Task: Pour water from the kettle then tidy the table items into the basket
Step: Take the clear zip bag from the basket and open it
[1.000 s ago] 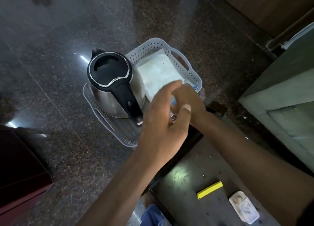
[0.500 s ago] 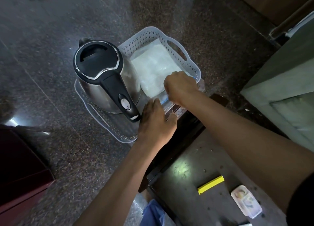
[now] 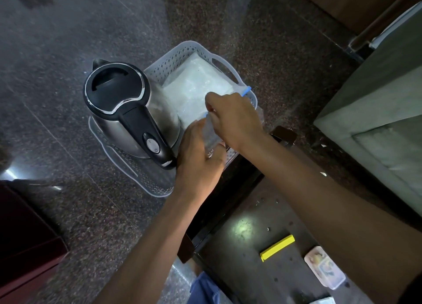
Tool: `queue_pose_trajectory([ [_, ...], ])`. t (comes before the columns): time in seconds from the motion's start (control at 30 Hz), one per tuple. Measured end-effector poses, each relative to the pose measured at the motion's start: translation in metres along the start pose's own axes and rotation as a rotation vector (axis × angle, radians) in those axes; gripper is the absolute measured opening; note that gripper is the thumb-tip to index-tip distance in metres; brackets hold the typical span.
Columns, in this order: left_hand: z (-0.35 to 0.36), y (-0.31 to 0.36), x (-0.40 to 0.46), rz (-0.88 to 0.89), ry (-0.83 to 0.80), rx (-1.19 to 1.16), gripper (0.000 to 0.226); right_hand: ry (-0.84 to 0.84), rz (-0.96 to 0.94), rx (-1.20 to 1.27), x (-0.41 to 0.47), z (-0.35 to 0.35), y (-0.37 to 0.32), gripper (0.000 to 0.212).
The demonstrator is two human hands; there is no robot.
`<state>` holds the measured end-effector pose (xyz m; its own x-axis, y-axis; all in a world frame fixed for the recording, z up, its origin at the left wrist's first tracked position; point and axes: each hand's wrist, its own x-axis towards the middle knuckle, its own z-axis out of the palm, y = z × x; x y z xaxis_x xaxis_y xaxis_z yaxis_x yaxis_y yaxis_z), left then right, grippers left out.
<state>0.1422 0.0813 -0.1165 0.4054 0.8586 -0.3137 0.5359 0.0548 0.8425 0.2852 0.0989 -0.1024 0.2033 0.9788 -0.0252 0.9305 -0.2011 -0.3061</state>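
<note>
Floor [image 3: 68, 40]: dark, speckled and shiny.
Surface [image 3: 251, 246]: dark, at the bottom right.
Basket [image 3: 180, 54]: pale plastic with holes, on the floor.
Kettle [image 3: 127, 111]: silver with a black lid, standing in the basket's left part.
Clear bag [image 3: 194, 86]: lies in the basket's right part, blue strip at its edge.
Left hand [image 3: 198, 157]: grip closed on the bag's near end.
Right hand [image 3: 235, 118]: grip pinching the bag's blue edge.
Yellow clip [image 3: 277, 247]: on the surface.
Small box [image 3: 324, 267]: just beside the clip.
</note>
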Motion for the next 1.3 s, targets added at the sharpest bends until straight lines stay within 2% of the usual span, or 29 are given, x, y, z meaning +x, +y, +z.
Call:
queue_pose_trajectory([
  [0.17,-0.001,0.000,-0.001,0.021,0.041,-0.094,0.059,0.021,-0.020,0.044,-0.004,-0.008,-0.005,0.010],
  [0.43,0.000,0.000,-0.004,0.042,0.051,-0.070,0.065,0.093,-0.059,0.022,-0.010,-0.023,-0.006,0.008],
  [0.57,0.001,0.003,-0.009,0.005,0.061,-0.230,0.070,0.166,-0.054,0.025,-0.014,-0.041,-0.001,0.010],
  [0.7,0.006,0.005,-0.013,-0.040,0.145,-0.348,0.075,0.234,-0.083,0.070,-0.026,-0.056,0.000,0.005],
  [0.77,0.011,0.006,-0.014,-0.089,0.146,-0.429,0.071,0.288,-0.075,0.112,-0.036,-0.063,0.002,0.005],
  [0.9,0.023,0.022,-0.017,-0.299,0.172,-0.755,0.053,0.414,-0.048,0.203,-0.066,-0.080,0.010,0.004],
  [1.03,0.031,0.030,-0.023,-0.333,0.198,-0.890,0.051,0.549,-0.080,0.301,-0.106,-0.108,0.018,0.006],
  [1.2,0.046,0.049,-0.042,-0.297,0.111,-0.795,0.039,0.639,-0.089,0.418,-0.155,-0.147,0.032,0.008],
  [1.3,0.063,0.053,-0.052,-0.253,-0.073,-0.731,0.045,0.646,-0.085,0.514,-0.186,-0.163,0.042,0.007],
])
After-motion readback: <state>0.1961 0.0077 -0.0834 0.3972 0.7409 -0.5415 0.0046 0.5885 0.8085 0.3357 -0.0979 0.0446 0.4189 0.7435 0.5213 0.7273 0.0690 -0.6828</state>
